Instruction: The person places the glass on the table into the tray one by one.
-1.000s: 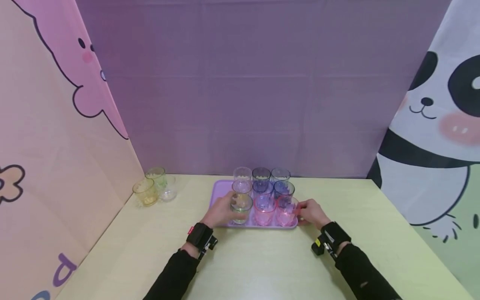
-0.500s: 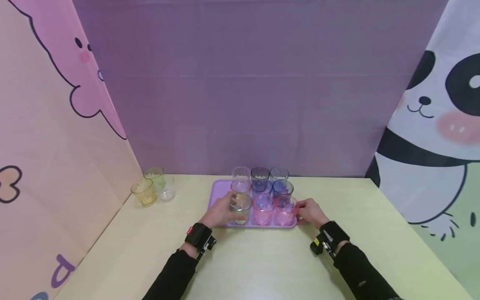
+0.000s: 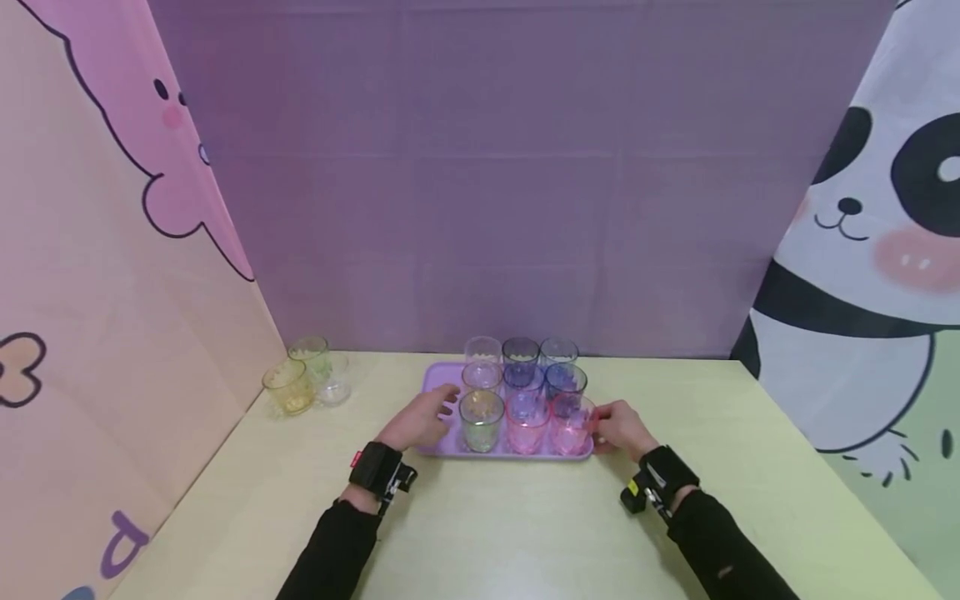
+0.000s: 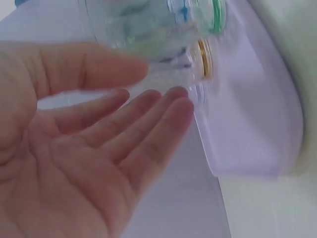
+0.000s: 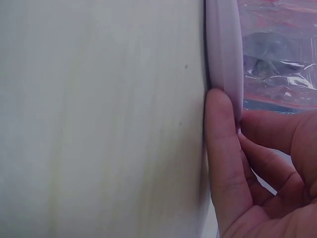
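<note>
A purple tray (image 3: 440, 377) near the back of the table carries rows of clear, dark, blue and pink glasses. My left hand (image 3: 417, 418) hovers over the tray's left part, fingers extended and apart from the pale greenish glass (image 3: 482, 427) in the front row. In the left wrist view the left palm (image 4: 74, 173) faces the glasses and holds nothing. At the front right corner, my right hand (image 3: 621, 427) pinches the tray's rim (image 5: 225, 54), thumb against one side and a finger against the other. Beside it stands a pink glass (image 3: 572, 429); another pink glass (image 3: 527, 427) is left of that.
Off to the left on the table (image 3: 510, 533) stand a yellow glass (image 3: 289, 390), a light green glass (image 3: 311, 354) and a clear glass (image 3: 335, 385). A purple backdrop (image 3: 510, 183) rises behind the table, with printed side panels left and right.
My left hand has let go of the pale greenish glass and moved left, fingers spread. The glass stays in the tray's front row. My right hand keeps its place on the rim.
</note>
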`<move>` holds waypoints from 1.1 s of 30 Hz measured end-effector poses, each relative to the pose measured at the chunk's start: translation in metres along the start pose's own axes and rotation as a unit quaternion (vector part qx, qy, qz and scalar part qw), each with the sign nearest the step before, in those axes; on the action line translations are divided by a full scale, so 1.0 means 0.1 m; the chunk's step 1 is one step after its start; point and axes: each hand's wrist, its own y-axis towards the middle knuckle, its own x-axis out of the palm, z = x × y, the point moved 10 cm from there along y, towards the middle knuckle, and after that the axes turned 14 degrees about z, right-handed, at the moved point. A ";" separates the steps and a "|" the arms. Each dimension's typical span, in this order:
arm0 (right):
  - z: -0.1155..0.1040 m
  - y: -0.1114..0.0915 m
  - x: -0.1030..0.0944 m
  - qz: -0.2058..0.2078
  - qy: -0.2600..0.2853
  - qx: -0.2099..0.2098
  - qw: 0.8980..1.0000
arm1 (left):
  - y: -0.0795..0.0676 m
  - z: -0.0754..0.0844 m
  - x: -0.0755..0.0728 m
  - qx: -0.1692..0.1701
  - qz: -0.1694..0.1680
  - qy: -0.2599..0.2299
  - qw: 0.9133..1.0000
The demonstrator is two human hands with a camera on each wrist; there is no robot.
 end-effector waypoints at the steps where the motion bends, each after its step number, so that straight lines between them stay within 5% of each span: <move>1: 0.01 0.00 0.00 0.000 0.002 0.001 1.000 | 0.01 -0.02 -0.04 -0.001 0.011 0.003 1.000; 10: 0.04 0.00 0.01 -0.005 0.011 0.006 1.000 | 0.09 -0.31 -0.55 -0.049 0.127 -0.029 0.990; 23: 0.03 -0.02 0.01 -0.033 0.020 0.001 0.999 | -0.03 -0.69 -1.37 -0.069 0.243 0.051 0.966; 33: 0.03 0.00 0.01 -0.013 -0.002 0.010 1.000 | -0.31 -1.12 -1.94 -0.117 0.344 0.132 0.922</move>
